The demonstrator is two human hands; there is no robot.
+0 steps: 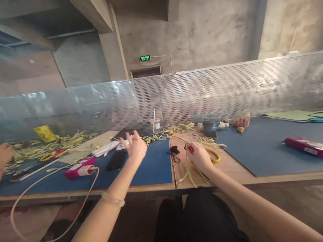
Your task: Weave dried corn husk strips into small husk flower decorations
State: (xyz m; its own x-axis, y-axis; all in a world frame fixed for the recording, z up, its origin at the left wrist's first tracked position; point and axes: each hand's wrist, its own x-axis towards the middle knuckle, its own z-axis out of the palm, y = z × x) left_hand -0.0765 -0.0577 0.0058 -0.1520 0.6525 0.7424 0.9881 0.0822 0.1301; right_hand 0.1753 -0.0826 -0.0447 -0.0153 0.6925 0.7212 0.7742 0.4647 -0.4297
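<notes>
My left hand (136,147) is raised over the blue mat, its fingers spread and nothing in them. Just behind it lies a black phone (116,160). My right hand (200,155) is pinched closed above the wooden board; what it grips is hidden, though a small dark end shows at the fingertips. Pale green leaf strips (187,173) hang or lie below those fingers. Beside the right hand a yellow ring handle (214,156) shows, the rest covered by the hand. A bundle of black cord (174,150) rests left of the fingertips.
A magenta power strip (79,168) with a plugged-in cable lies at left; another magenta strip (304,147) lies at right. Scissors (51,154) and leaf scraps (25,153) cover the far left, near another person's hand (6,153). A cup (155,124) stands before a perforated metal screen (214,87).
</notes>
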